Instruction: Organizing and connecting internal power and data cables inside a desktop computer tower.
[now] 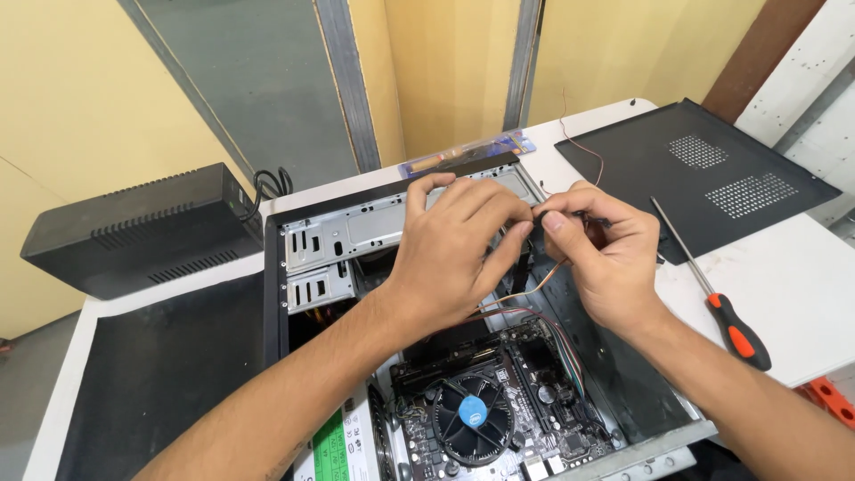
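Two bare hands meet above an open computer case (pixel 307 233) that lies on its side on a white table (pixel 784 276). The left hand (pixel 450 254) is curled, its fingers bent over the metal drive bay (pixel 356 227) and its thumb and fingertips pressed toward the right hand. The right hand (pixel 606 258) is nearly closed, pinching a thin bundle of coloured wires (pixel 534 289) between thumb and forefinger; the wires run down into the case toward the motherboard (pixel 525 374). Whether the left hand also grips the wires cannot be told. A round cooling fan (pixel 472 417) sits on the board below. A screwdriver (pixel 712 289) with a red-and-black handle lies on the table right of the case, just beside a removed black side panel (pixel 704 169). A black boxy unit (pixel 134 227) stands left of the case.
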